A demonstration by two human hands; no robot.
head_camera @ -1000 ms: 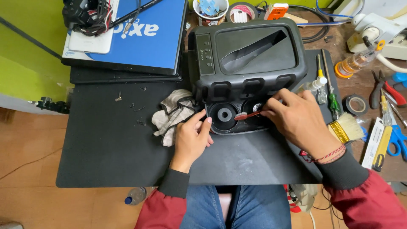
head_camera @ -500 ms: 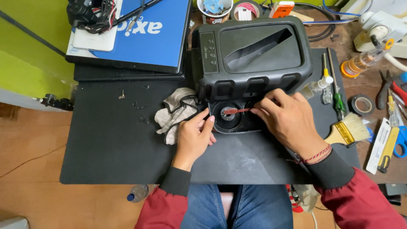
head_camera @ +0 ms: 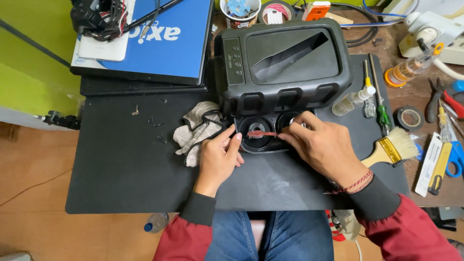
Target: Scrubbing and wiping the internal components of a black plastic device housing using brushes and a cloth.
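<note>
On the black mat, the right hand [head_camera: 325, 145] pinches a small red brush [head_camera: 261, 134], now pulled leftward across the black console's [head_camera: 285, 63] round recess, while the left hand [head_camera: 220, 157], fingers loosely curled, steadies its rim.

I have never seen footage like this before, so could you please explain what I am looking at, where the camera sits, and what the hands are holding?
The single view comes from a camera worn on a person's head, looking down at their own hands; there is no robot. On a black mat stands a bulky black plastic housing with round recesses along its near edge. The right hand holds a small red bristle brush across one recess, while the left hand rests against the housing beside a grey rag. To the right lie a paintbrush, a green-handled screwdriver and a roll of black tape.
</note>
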